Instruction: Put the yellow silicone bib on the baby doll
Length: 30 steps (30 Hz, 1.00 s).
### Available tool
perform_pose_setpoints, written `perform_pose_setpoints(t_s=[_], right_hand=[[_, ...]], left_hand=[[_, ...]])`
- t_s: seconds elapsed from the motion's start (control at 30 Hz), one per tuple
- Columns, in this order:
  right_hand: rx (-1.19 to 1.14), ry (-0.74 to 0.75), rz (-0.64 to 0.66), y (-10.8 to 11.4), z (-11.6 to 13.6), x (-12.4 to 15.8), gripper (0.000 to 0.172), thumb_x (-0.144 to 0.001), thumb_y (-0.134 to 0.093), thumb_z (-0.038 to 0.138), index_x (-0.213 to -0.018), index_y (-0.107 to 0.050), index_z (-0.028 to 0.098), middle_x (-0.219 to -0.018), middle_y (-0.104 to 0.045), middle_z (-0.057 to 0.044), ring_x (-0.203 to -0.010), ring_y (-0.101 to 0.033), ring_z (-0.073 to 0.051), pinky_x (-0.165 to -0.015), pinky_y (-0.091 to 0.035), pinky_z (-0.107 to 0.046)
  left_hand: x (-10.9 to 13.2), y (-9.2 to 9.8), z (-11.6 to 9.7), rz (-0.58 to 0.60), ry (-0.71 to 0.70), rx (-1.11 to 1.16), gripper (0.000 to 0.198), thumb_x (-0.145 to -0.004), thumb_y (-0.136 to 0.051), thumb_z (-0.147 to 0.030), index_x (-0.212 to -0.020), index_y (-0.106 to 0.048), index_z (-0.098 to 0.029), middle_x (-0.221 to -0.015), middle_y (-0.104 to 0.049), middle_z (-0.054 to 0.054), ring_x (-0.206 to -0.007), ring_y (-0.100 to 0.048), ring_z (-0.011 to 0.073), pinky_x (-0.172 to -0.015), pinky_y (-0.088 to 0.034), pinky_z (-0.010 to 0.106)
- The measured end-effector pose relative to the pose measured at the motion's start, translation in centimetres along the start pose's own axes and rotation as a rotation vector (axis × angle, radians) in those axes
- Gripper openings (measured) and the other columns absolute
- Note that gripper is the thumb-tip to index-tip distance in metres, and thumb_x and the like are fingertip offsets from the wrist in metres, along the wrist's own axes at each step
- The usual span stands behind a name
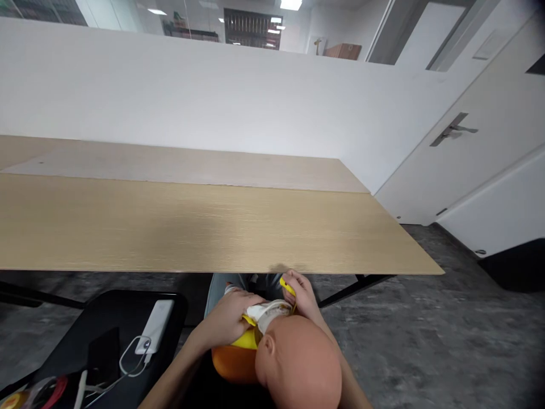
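Note:
A bald baby doll [304, 360] lies on my lap below the table edge, its head toward me. White cloth [268, 311] sits about its neck and chest, with yellow fabric [246, 339] beside it. My left hand [236, 318] is wrapped over the doll's body at the left, with fingertips at the white cloth. On the other side, my right hand [303, 296] pinches a yellow strip [287, 286], possibly part of the yellow fabric. An orange rounded thing [236, 363] shows under the doll's left side. Much of the doll's body is hidden by my hands and its head.
A wooden table [255, 227] stretches ahead, its front edge just beyond my hands. To the left, a black chair seat [102, 309] carries a white power bank [157, 324] with a cable, a dark phone [104, 355] and other small items. A white door [481, 153] stands at right.

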State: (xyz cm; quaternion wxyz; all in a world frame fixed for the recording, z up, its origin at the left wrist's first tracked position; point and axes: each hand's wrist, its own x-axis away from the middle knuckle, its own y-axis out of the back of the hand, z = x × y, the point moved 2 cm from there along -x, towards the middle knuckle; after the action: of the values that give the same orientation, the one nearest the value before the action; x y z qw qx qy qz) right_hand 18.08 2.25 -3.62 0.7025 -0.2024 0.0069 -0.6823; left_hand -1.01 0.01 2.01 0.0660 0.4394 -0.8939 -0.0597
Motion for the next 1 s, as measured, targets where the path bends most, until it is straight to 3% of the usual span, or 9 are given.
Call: perform_pose_setpoints(t_s=[0.13, 0.27, 0.4, 0.5, 0.57, 0.73, 0.8, 0.9, 1.0], right_hand=[[0.179, 0.139, -0.075, 1.3, 2.0, 1.3, 0.041, -0.078, -0.067, 0.050, -0.066, -0.041, 0.019, -0.053, -0.031, 0.007, -0.046, -0.024, -0.007, -0.044, -0.018, -0.024], [0.428, 0.216, -0.131, 3.6, 3.7, 3.6, 0.033, -0.084, -0.064, 0.045, -0.074, -0.050, 0.018, -0.063, -0.042, 0.003, -0.057, -0.035, -0.010, -0.052, -0.028, -0.024], [0.597, 0.270, -0.044, 4.8, 3.9, 6.2, 0.018, -0.086, -0.063, 0.037, -0.093, -0.059, 0.020, -0.089, -0.059, -0.005, -0.083, -0.055, -0.021, -0.070, -0.044, -0.030], [0.730, 0.360, -0.007, 4.6, 3.9, 7.5, 0.037, -0.086, -0.064, 0.032, -0.122, -0.056, 0.027, -0.126, -0.055, -0.009, -0.117, -0.050, -0.028, -0.098, -0.041, -0.039], [0.794, 0.387, 0.068, 3.9, 4.2, 7.9, 0.047, -0.086, -0.064, 0.033, -0.132, -0.052, 0.031, -0.137, -0.050, -0.008, -0.125, -0.045, -0.029, -0.104, -0.037, -0.041], [0.864, 0.443, 0.093, 2.0, 6.2, 7.7, 0.054, -0.088, -0.063, 0.037, -0.139, -0.047, 0.032, -0.137, -0.052, -0.006, -0.124, -0.048, -0.027, -0.103, -0.038, -0.036], [0.870, 0.504, 0.074, 1.1, 7.8, 7.1, 0.047, -0.091, -0.059, 0.037, -0.137, -0.050, 0.030, -0.131, -0.057, -0.005, -0.118, -0.053, -0.024, -0.099, -0.041, -0.032], [0.887, 0.578, 0.056, 0.0, 11.1, 5.9, 0.027, -0.094, -0.052, 0.037, -0.113, -0.065, 0.023, -0.102, -0.066, -0.003, -0.092, -0.060, -0.018, -0.080, -0.045, -0.025], [0.962, 0.624, 0.029, -1.0, 14.8, 4.2, 0.029, -0.095, -0.049, 0.042, -0.092, -0.066, 0.018, -0.081, -0.064, -0.001, -0.074, -0.057, -0.016, -0.066, -0.040, -0.023]], left_hand=[[-0.3, 0.5, -0.2, 0.040, -0.023, -0.177, 0.014, -0.076, -0.060, -0.016, -0.083, -0.071, -0.019, -0.082, -0.072, 0.003, -0.077, -0.062, 0.0205, -0.073, -0.041, 0.026], [-0.2, 1.4, -0.5, 0.012, 0.002, -0.052, 0.022, -0.077, -0.063, -0.018, -0.097, -0.072, -0.016, -0.093, -0.073, 0.004, -0.087, -0.063, 0.0232, -0.077, -0.043, 0.027], [-0.2, 1.9, -1.1, -0.041, -0.009, 0.144, 0.021, -0.077, -0.064, -0.019, -0.095, -0.075, -0.015, -0.093, -0.073, 0.005, -0.091, -0.063, 0.0252, -0.084, -0.045, 0.031], [-0.2, 1.9, -1.3, -0.072, 0.031, 0.347, 0.021, -0.071, -0.066, -0.014, -0.089, -0.076, -0.015, -0.088, -0.074, 0.005, -0.091, -0.063, 0.0261, -0.081, -0.047, 0.031], [-0.1, 2.1, -1.2, -0.109, 0.098, 0.456, 0.023, -0.066, -0.068, -0.013, -0.087, -0.077, -0.015, -0.084, -0.074, 0.006, -0.090, -0.064, 0.0276, -0.076, -0.049, 0.031], [-0.3, 3.3, -1.9, -0.281, 0.219, 0.536, 0.024, -0.061, -0.074, -0.025, -0.083, -0.076, -0.015, -0.077, -0.075, 0.007, -0.090, -0.066, 0.0306, -0.074, -0.052, 0.034], [-0.7, 3.8, -2.7, -0.302, 0.251, 0.586, 0.029, -0.059, -0.077, -0.029, -0.083, -0.075, -0.013, -0.077, -0.075, 0.008, -0.087, -0.068, 0.0301, -0.075, -0.052, 0.034], [-1.7, 4.4, -4.4, -0.315, 0.320, 0.639, 0.036, -0.055, -0.081, -0.035, -0.081, -0.072, -0.011, -0.074, -0.074, 0.010, -0.076, -0.070, 0.0285, -0.071, -0.053, 0.034], [-2.9, 5.6, -6.5, -0.365, 0.383, 0.530, 0.041, -0.059, -0.080, -0.043, -0.084, -0.070, -0.012, -0.079, -0.075, 0.010, -0.073, -0.070, 0.0270, -0.068, -0.053, 0.034]])
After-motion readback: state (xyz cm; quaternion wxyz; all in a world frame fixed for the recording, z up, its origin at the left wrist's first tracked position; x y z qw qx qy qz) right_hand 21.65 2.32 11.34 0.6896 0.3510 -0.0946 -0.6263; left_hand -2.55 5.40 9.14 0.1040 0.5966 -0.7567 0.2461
